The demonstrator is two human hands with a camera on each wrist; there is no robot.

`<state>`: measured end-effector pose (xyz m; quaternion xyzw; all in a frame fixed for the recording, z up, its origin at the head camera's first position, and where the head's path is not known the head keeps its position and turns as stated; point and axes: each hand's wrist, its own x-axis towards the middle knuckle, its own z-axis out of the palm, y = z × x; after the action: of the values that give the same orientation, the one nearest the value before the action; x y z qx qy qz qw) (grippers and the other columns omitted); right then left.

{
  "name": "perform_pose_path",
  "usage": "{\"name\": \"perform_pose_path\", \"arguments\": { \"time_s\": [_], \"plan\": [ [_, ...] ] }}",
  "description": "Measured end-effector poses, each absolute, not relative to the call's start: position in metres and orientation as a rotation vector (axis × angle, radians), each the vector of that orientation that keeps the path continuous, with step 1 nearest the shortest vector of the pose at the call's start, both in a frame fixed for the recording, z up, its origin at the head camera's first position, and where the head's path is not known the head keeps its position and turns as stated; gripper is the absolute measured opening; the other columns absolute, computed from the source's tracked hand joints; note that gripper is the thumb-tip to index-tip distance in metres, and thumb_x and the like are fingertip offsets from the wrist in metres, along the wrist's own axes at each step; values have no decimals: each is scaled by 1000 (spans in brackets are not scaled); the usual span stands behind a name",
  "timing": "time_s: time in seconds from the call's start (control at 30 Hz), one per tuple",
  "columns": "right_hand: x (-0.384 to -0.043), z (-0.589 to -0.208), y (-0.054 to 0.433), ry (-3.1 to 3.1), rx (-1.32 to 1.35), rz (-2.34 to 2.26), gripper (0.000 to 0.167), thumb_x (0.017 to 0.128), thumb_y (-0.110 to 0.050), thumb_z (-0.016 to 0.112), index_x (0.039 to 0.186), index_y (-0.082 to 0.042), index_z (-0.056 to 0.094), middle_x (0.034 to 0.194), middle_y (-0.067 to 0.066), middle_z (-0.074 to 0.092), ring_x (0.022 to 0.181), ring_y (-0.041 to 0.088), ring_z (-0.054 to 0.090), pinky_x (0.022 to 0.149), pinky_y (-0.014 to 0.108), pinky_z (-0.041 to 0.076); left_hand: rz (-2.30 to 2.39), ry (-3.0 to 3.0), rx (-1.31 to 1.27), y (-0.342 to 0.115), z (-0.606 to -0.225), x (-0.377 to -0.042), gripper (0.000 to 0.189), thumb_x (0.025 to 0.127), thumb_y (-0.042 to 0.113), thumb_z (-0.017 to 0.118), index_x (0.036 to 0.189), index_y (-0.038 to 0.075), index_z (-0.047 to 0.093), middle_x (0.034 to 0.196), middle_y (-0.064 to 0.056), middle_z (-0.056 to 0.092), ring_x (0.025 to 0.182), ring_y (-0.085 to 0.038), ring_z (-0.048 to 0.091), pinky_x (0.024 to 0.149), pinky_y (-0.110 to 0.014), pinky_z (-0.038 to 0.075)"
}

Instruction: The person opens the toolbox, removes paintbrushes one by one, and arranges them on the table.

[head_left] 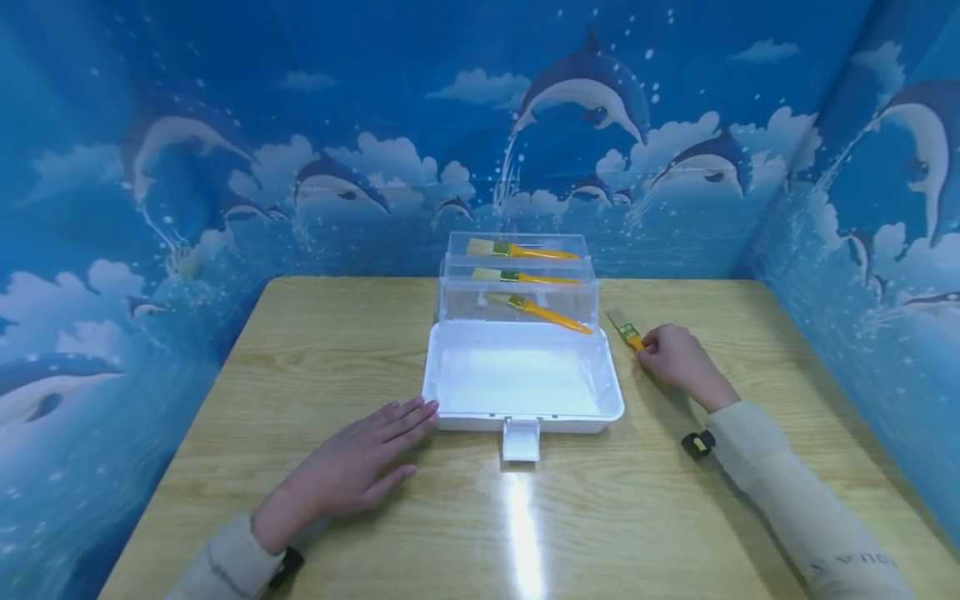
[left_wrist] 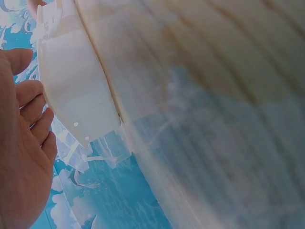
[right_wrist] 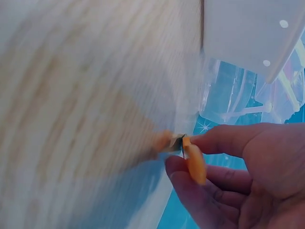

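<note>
A white plastic toolbox (head_left: 525, 423) stands open at mid-table, its main compartment bare and its clear trays (head_left: 517, 287) raised behind. My left hand (head_left: 360, 458) has its fingers extended, fingertips right at the box's front left corner; the left wrist view shows the box wall (left_wrist: 76, 81) beside them. To the right of the box, my right hand (head_left: 678, 358) pinches a paintbrush (head_left: 628, 330) by its orange handle (right_wrist: 195, 164) between thumb and fingers. Its pale bristles point away toward the back, close over the table.
Three similar paintbrushes lie on the trays: a top one (head_left: 536, 251), a middle one (head_left: 521, 276) and a lower one (head_left: 551, 317) slanting down to the right. A white latch (head_left: 521, 440) hangs off the box front. Dolphin-print curtains (head_left: 337, 125) enclose the wooden table (head_left: 330, 333).
</note>
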<state>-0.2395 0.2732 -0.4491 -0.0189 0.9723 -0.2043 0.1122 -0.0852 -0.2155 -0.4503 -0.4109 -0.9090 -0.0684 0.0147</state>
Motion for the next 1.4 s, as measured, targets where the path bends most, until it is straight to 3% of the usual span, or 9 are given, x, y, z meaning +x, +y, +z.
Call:
{"name": "perform_pose_path", "arguments": {
  "time_s": [0.43, 0.67, 0.97, 1.23, 1.4],
  "plan": [
    [-242, -449, 271, 2859, -91, -620, 35, 94, -12, 66, 112, 17, 65, 99, 29, 69, 70, 22, 64, 57, 28, 55, -217, -2862, -1268, -215, -449, -85, 64, 107, 40, 48, 162, 15, 26, 170, 4, 16, 156, -18, 21, 127, -20, -5],
    [-244, -451, 269, 2865, -91, -595, 32, 94, -13, 66, 108, 16, 66, 95, 27, 69, 69, 22, 63, 55, 28, 54, -210, -2849, -1267, -215, -450, -85, 64, 107, 42, 46, 162, 15, 26, 170, 4, 17, 156, -18, 21, 128, -25, 1],
    [-242, -451, 269, 2868, -97, -602, 33, 92, -12, 66, 106, 18, 65, 90, 26, 69, 67, 22, 63, 54, 28, 55, -223, -2845, -1271, -215, -450, -84, 63, 108, 42, 45, 162, 15, 27, 170, 4, 18, 155, -19, 22, 127, -20, -4],
    [-241, -450, 268, 2872, -88, -592, 31, 92, -13, 66, 103, 17, 66, 85, 22, 68, 66, 21, 62, 54, 28, 54, -211, -2877, -1255, -214, -448, -84, 64, 107, 41, 48, 162, 16, 26, 170, 5, 16, 156, -17, 21, 127, -37, 19],
    [-241, -449, 268, 2860, -71, -585, 31, 93, -13, 66, 103, 16, 66, 83, 20, 68, 65, 21, 61, 53, 27, 53, -185, -2880, -1258, -214, -447, -85, 65, 107, 41, 49, 162, 15, 25, 170, 4, 16, 156, -18, 20, 127, -40, 21]
  ]
}}
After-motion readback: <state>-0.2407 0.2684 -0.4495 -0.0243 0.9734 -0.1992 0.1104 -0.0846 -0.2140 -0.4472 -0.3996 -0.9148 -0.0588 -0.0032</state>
